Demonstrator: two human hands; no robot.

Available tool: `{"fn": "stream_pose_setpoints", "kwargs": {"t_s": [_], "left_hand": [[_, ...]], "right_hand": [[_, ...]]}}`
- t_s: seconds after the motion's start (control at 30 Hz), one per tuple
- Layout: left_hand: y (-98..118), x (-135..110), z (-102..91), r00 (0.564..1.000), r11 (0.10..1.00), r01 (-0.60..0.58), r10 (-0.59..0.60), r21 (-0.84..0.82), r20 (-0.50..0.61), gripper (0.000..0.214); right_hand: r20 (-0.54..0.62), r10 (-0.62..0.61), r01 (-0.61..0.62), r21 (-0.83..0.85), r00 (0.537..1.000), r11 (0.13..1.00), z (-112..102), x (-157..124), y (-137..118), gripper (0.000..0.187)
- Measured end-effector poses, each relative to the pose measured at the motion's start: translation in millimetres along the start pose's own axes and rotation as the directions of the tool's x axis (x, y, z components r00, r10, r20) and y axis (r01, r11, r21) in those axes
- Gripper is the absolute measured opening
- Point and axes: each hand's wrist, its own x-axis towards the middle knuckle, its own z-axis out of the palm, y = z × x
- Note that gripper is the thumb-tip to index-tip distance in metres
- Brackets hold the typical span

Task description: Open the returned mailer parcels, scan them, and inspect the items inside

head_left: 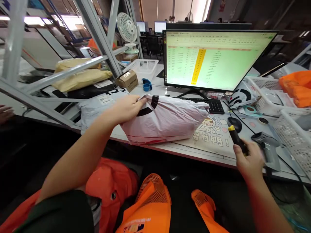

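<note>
A bulky white plastic mailing bag (167,121) with black and red print rests at the desk's front edge. My left hand (130,108) is closed on its upper left corner, thumb on top. To the right, over the mat's right end, my right hand (251,158) is wrapped round a black utility knife (236,137) with a yellow tip; no blade can be made out. The knife is apart from the bag. Under my left forearm lies another pale mailing bag (93,108) with a label.
Behind the bag stand a monitor (218,61) and keyboard (215,106). A mouse (234,124), a barcode scanner (267,145) and white baskets (293,137) are at right. A metal frame (93,35), small cardboard box (127,81) and blue tape dispenser (147,85) are at left.
</note>
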Motion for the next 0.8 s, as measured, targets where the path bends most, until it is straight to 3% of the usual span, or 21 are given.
{"fn": "stream_pose_setpoints", "kwargs": {"t_s": [0.07, 0.13, 0.23, 0.33, 0.53, 0.8], "left_hand": [[4, 19, -2.8, 0.999, 0.998, -0.035, 0.033, 0.049, 0.028, 0.047], [10, 27, -1.5, 0.998, 0.993, -0.057, 0.059, 0.1, -0.017, 0.045], [25, 21, -2.3, 0.993, 0.986, -0.083, 0.094, 0.142, -0.069, 0.041], [41, 3, -6.4, 0.988, 0.978, -0.143, 0.15, 0.152, -0.04, 0.039], [55, -15, -8.1, 0.971, 0.938, -0.238, 0.222, 0.252, 0.093, 0.032], [68, 8, -6.4, 0.946, 0.934, -0.294, 0.255, 0.203, 0.2, 0.03]], "right_hand": [[0.042, -0.11, 0.104, 0.113, 0.993, 0.988, -5, 11, -37, 0.039], [0.1, -0.237, 0.209, 0.236, 0.966, 0.949, -8, 24, -77, 0.036], [0.141, -0.406, 0.339, 0.347, 0.903, 0.874, -6, 48, -131, 0.038], [0.143, -0.501, 0.439, 0.319, 0.854, 0.84, -1, 71, -164, 0.038], [0.186, -0.538, 0.497, 0.227, 0.822, 0.838, -9, 83, -169, 0.038], [0.183, -0.485, 0.448, 0.208, 0.855, 0.869, -20, 83, -149, 0.038]]}}
